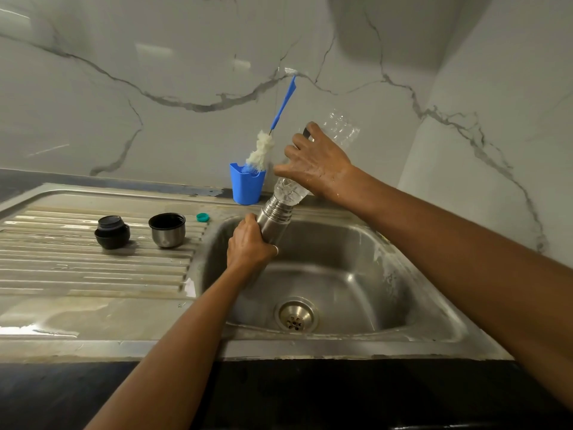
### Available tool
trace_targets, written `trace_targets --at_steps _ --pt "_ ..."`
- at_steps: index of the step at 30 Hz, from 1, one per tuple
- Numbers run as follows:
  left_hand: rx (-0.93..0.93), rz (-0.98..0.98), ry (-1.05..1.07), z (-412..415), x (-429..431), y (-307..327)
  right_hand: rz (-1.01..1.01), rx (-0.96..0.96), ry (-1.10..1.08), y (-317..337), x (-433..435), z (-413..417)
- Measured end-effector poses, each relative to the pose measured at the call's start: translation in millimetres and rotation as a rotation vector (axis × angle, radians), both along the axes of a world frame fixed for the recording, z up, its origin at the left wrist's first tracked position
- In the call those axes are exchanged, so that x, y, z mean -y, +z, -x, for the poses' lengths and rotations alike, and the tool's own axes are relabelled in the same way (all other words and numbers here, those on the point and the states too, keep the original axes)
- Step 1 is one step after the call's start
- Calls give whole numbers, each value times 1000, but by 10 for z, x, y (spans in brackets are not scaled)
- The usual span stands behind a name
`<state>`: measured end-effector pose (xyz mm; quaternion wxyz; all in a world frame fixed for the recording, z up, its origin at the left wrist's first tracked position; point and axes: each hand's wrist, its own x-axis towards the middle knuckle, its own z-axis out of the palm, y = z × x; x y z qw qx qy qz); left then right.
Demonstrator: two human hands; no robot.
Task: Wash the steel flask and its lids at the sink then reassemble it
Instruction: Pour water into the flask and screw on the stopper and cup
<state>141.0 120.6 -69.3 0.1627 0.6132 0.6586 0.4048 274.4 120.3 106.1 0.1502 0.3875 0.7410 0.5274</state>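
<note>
Gripping the flask (274, 217) at centre frame, my left hand (248, 246) has its fingers curled round the smooth brushed-steel body, just below the ridged threads of the neck. The flask leans toward the upper right, above the sink (341, 243) basin. My right hand (313, 162), wet, holds a clear plastic bottle (339, 128) upended just above it, fingers slightly spread and wrapped round the bottle's ribbed wall. The bottle's neck meets the flask's open mouth. On the ribbed steel drainboard (77, 268), left of centre, stand the two lids, apart: a black stopper (112, 231) and, to its right, a steel cup lid (167, 229) with a black lining, mouth up. A small teal cap (202, 216) lies near the basin's corner. Behind, a blue cup (247, 187) holds a brush (262, 148) with a fluffy white head and blue handle, leaning against the marbled wall (155, 88).
</note>
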Motion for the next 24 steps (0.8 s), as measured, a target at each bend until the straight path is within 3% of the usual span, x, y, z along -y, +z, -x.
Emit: trace_targets --at_steps 24 --pt "43 -14 9 1 -7 -7 14 -60 34 28 1 -12"
